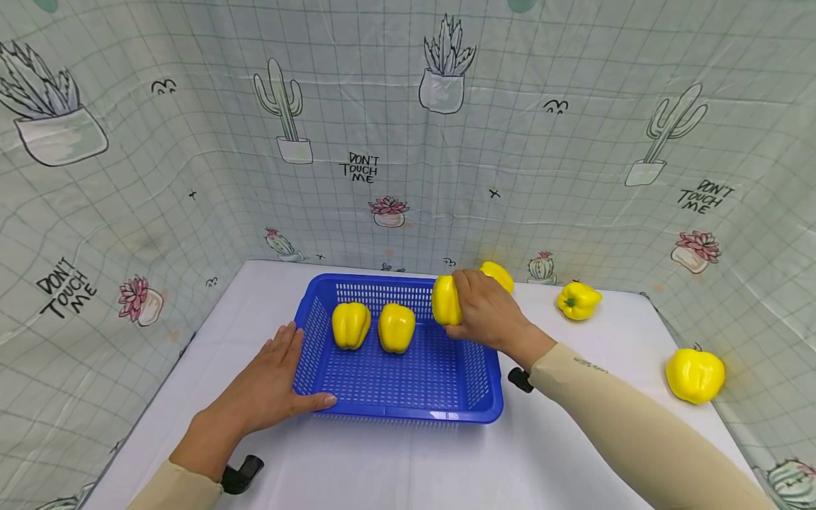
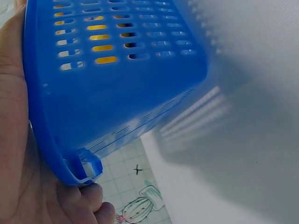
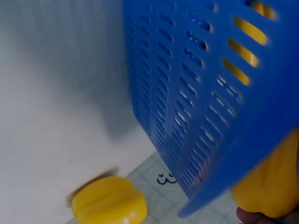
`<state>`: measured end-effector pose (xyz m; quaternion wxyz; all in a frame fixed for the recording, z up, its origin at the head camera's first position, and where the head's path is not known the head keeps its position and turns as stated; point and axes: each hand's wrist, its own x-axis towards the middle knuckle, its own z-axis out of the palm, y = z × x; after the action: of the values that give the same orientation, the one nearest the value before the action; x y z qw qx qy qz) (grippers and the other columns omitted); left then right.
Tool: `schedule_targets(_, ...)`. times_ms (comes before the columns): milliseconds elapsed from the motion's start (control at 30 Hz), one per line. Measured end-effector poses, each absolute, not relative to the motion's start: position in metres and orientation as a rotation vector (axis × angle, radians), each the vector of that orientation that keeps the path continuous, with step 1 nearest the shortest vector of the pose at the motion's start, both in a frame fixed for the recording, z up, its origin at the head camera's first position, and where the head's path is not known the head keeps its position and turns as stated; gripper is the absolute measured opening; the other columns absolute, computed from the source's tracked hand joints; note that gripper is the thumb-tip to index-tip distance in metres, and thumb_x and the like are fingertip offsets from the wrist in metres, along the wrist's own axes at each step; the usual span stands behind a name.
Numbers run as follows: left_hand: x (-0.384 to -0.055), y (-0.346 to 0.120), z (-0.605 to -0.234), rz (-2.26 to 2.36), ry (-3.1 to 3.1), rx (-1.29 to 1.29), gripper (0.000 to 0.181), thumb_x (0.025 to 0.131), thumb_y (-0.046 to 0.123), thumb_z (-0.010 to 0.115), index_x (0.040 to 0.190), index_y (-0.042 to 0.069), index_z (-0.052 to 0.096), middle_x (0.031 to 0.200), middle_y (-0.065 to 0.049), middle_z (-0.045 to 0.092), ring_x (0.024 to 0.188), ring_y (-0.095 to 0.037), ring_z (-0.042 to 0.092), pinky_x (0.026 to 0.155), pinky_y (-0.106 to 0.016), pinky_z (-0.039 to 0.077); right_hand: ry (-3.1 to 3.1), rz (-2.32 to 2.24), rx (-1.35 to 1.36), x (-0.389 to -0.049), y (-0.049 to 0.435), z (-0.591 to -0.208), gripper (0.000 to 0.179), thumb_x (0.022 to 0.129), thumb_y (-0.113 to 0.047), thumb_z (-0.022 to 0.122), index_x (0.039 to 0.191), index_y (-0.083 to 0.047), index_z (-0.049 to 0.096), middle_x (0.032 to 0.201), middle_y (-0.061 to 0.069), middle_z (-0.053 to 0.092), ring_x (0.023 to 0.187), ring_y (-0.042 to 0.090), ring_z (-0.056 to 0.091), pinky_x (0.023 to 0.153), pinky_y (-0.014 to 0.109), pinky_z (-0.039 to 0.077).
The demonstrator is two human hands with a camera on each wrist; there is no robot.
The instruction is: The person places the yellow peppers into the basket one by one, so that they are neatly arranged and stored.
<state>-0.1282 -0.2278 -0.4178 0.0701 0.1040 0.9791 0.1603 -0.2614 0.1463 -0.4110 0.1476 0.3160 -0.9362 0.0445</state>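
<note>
In the head view my right hand (image 1: 487,308) grips a yellow bell pepper (image 1: 446,301) over the back right part of a blue plastic basket (image 1: 408,411). That pepper (image 3: 271,186) shows at the basket's rim in the right wrist view, with a fingertip below it. Inside the basket, toward the left, two more yellow bell peppers lie side by side, a left one (image 1: 350,326) and a right one (image 1: 397,329). My left hand (image 1: 264,382) rests on the basket's left rim with fingers extended, its thumb along the front rim.
Behind my right hand lies another yellow bell pepper (image 1: 497,275), partly hidden. Farther right are a pepper with its green stem end showing (image 1: 579,301) and one near the table's right edge (image 1: 695,375). A cactus-print cloth (image 1: 408,142) surrounds the white table (image 1: 357,467).
</note>
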Motion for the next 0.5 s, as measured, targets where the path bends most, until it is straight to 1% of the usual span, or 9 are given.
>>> schedule_targets(100, -0.128, -0.228, -0.418, 0.486, 2.947, 0.315, 0.133, 0.08, 0.08, 0.072, 0.163, -0.01, 0.02, 0.172, -0.033, 0.015, 0.16, -0.051, 0.016, 0.128, -0.064, 0.019, -2.731, 0.106, 0.917, -0.261, 0.142, -0.417, 0.086, 0.077, -0.048, 0.089, 0.135, 0.002, 0.048, 0.112, 0.015, 0.061, 0.103, 0.03, 0.06, 0.103, 0.044, 0.056)
schedule_targets(333, -0.128, -0.228, -0.419, 0.487, 2.952, 0.311, 0.133, 0.08, 0.08, 0.072, 0.163, -0.01, 0.021, 0.172, -0.033, 0.015, 0.159, -0.051, 0.017, 0.128, -0.064, 0.02, -2.76, 0.035, 0.95, -0.263, 0.136, -0.427, 0.073, 0.08, -0.049, 0.086, 0.126, -0.003, 0.053, 0.108, 0.01, 0.06, 0.099, 0.028, 0.059, 0.1, 0.041, 0.055)
schedule_targets(500, -0.128, -0.229, -0.419, 0.492, 2.951, 0.311, 0.133, 0.08, 0.08, 0.072, 0.163, -0.01, 0.021, 0.172, -0.032, 0.015, 0.16, -0.051, 0.017, 0.128, -0.064, 0.019, -2.774, 0.012, 0.973, -0.264, 0.135, -0.433, 0.075, 0.079, -0.049, 0.086, 0.127, -0.003, 0.051, 0.112, 0.012, 0.061, 0.104, 0.031, 0.061, 0.105, 0.044, 0.054)
